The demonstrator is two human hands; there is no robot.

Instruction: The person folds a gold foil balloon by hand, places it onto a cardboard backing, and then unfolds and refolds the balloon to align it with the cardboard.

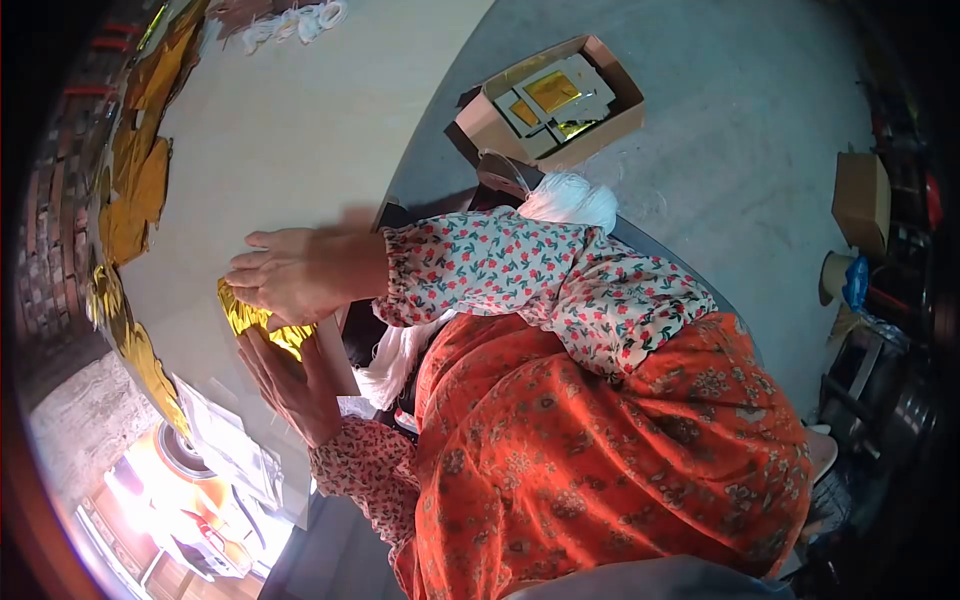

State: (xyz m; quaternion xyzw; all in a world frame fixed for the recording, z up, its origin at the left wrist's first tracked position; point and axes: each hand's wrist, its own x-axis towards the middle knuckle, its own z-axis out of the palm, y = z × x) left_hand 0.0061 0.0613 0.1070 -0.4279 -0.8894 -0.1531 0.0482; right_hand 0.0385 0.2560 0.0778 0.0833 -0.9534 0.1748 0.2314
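A piece of shiny gold foil (243, 314) lies on the pale tabletop, creased and partly covered by both hands. Across its upper part rests my right hand (290, 275), fingers stretched out and palm down, with the thumb near the foil's middle. My left hand (290, 385) lies along the lower side, its fingers straight and touching the foil. What sits under the foil is hidden. Beside my left wrist, a brown-grey panel edge (338, 362) shows at the table's near side.
Gold foil sheets (135, 190) line the table's far edge. Clear plastic bags (228, 440) lie by a bright lamp (145, 490). White yarn (570, 203) hangs near my right elbow. On the floor stands a cardboard box (615, 125) holding gold-and-white pieces; another carton (860, 200) is farther right.
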